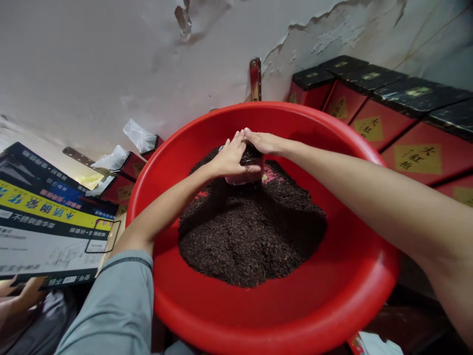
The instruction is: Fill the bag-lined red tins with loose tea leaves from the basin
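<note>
Dark, loose tea leaves lie heaped in a large red plastic basin. Near the far side of the heap sits a clear plastic container with dark leaves visible inside. My left hand grips it from the left, its thumb across the near side and its fingers along the upper edge. Stretched out nearly flat, my right hand lies against the container's top right, fingertips meeting those of my left hand. The hands hide most of its top. Red patterned material shows among the leaves just right of it.
Red and black tea boxes stand in a row at the right. Smaller open boxes with plastic bags are at the left, beside a large printed carton. Another person's arm shows lower left. A peeling wall rises behind.
</note>
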A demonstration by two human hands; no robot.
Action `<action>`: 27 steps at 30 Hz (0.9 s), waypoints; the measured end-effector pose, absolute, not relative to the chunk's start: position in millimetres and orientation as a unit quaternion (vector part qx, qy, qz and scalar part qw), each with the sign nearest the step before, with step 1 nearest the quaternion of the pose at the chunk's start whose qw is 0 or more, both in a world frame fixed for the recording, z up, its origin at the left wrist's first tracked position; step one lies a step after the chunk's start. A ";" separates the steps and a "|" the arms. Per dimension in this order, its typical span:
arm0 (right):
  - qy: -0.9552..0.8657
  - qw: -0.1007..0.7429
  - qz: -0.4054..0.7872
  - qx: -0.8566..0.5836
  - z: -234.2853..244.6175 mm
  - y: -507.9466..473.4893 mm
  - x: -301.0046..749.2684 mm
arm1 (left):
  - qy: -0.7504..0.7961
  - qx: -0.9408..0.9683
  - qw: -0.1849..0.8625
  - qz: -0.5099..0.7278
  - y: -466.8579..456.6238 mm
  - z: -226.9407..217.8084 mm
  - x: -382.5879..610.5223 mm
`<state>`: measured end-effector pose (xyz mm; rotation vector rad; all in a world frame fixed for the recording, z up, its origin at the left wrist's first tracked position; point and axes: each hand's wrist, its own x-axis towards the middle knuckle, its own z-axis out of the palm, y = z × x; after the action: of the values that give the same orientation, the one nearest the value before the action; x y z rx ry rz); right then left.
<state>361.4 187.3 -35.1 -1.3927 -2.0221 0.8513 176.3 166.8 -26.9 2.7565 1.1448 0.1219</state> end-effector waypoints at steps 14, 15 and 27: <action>-0.647 0.299 0.429 -0.555 -35.4 182.2 357.2 | 0.377 0.893 0.134 0.208 183.1 -28.6 166.4; -0.651 0.297 0.431 -0.549 -36.2 182.0 355.9 | 0.402 0.883 0.123 0.210 179.4 -25.7 160.1; -0.682 0.220 0.443 -0.538 -32.8 187.7 359.4 | 0.693 0.636 0.249 -0.233 92.9 -71.0 64.9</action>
<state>359.4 187.7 -32.8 -1.4885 -1.8864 1.2258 64.9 92.9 -71.0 1.7320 1.8866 -0.6336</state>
